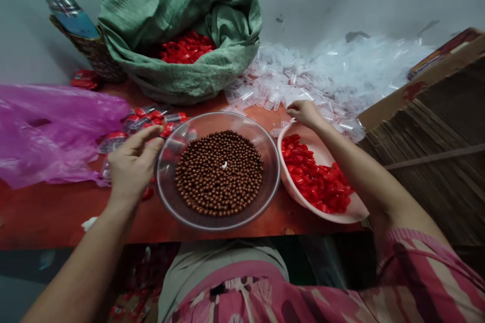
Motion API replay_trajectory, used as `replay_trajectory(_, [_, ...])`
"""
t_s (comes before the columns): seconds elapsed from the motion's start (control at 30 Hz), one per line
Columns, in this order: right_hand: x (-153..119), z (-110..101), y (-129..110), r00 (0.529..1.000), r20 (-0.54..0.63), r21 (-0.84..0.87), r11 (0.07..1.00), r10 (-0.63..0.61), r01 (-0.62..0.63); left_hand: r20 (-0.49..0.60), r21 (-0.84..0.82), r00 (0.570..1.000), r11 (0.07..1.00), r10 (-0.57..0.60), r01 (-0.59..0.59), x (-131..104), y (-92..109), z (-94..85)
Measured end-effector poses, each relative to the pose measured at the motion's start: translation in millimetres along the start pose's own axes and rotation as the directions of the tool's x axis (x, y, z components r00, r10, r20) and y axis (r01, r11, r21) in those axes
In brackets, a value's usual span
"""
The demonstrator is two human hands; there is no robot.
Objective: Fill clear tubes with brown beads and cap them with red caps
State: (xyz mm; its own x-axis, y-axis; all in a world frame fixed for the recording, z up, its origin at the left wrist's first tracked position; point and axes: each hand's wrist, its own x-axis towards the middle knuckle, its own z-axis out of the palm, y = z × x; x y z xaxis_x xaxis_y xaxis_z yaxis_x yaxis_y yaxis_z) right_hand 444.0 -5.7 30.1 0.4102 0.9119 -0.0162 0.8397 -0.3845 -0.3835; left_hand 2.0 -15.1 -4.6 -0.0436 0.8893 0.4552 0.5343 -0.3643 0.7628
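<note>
Left hand (132, 164) centre-left, fingers pinched narrow beside glass bowl (166, 197) of brown beads (219, 171); contents unclear. Right hand (305, 112) curled on clear tubes (273, 93), upper-centre. Best: pick one tube, keep it upright.

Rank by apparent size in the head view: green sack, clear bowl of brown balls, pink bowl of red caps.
1. green sack, though farthest away
2. clear bowl
3. pink bowl, partly covered by the right arm, so slightly unsure

A bowl of beads (219, 171) is set between filled tubes (151, 118) at left and a bowl of caps (322, 176) at right, with a sack (182, 25) behind.
</note>
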Motion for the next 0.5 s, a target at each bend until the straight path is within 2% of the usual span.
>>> replay_trajectory(0.07, [31.8,11.1,-7.5,0.995,0.050,-0.109,0.990,0.091,-0.085,0.054,-0.049,0.998,0.998,-0.030,0.032,-8.4,12.9,4.6])
replay_trajectory(0.13, [61.3,23.2,-11.7,0.984,0.066,-0.128,0.980,0.164,-0.154,0.094,-0.072,0.994,0.995,-0.060,0.066,-12.8,18.8,6.4])
replay_trajectory(0.27, [103.1,43.7,-9.8,0.960,0.077,-0.158,0.954,0.269,-0.255,0.160,-0.034,0.985,0.997,-0.057,0.064,-15.1,15.8,4.1])
replay_trajectory(0.4, [116.0,49.4,-2.9,0.943,0.141,-0.160,0.947,0.301,-0.278,0.184,-0.053,0.983,0.999,0.010,0.000,-15.7,12.3,4.0])
replay_trajectory(0.5, [108.9,39.8,2.2,0.955,0.161,-0.144,0.963,0.248,-0.226,0.178,-0.055,0.983,0.997,0.054,-0.045,-15.4,14.5,5.0])
